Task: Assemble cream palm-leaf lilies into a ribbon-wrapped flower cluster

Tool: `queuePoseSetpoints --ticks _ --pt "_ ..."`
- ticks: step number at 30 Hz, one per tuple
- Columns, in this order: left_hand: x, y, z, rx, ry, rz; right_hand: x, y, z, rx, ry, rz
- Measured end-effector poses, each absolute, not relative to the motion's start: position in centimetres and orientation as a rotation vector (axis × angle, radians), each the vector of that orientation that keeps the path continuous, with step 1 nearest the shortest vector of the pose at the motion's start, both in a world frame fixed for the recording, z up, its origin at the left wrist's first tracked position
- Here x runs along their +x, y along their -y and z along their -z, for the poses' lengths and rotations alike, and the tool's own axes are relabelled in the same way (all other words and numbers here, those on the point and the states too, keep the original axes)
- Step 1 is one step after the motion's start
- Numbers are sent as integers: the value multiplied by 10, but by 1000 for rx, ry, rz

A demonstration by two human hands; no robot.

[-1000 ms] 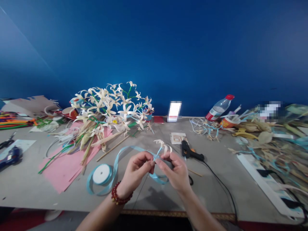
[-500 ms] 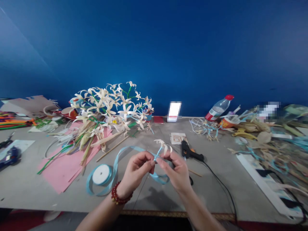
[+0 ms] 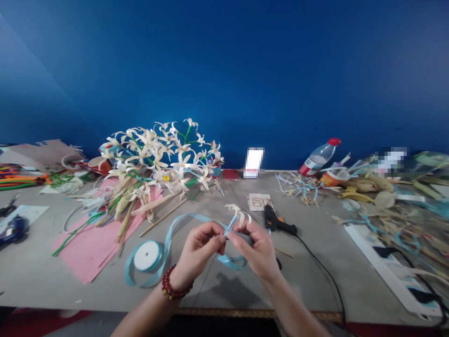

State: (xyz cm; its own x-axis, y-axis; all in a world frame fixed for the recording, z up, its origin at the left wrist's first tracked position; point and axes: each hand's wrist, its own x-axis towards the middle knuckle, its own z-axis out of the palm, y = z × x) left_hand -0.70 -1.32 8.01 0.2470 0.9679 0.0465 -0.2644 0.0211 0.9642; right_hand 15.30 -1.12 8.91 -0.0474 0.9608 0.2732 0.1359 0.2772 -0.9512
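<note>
Bare left hand [image 3: 202, 245] and right hand [image 3: 258, 250], both clamped on thin light-blue stem [image 3: 232, 221] of papery white curled-petal flower [image 3: 242, 217], over grey table [image 3: 105, 292]; slack pinch could drop it. Flat light-blue ribbon [image 3: 169, 239], looped beyond, could tangle if tugged.

Two hands [image 3: 202, 250], one ribbon spool [image 3: 146, 255], one bottle [image 3: 319, 157]

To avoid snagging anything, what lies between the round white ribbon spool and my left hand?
The head view shows a loose strip of light-blue ribbon between the round white spool and your bare left hand.
</note>
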Motion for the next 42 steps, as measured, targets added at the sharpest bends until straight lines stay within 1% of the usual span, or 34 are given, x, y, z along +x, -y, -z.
queuePoseSetpoints --ticks 15,21,24,27,33,42 --pt "-6 13 -81 1126 -845 -1189 157 16 -88 -1081 1427 -1066" --pt "-9 15 -82 1274 -1003 -1376 155 18 -89 -1110 1393 -1126" --pt "-9 17 -85 1401 -1028 -1389 152 18 -88 -1088 1374 -1159" --pt "-8 17 -86 1471 -1028 -1385 151 19 -87 -1061 1398 -1157" --pt "-10 15 -88 1427 -1049 -1363 157 22 -85 -1067 1485 -1131" --pt "-16 23 -98 1583 -979 -1560 158 23 -87 -1107 1542 -1034"
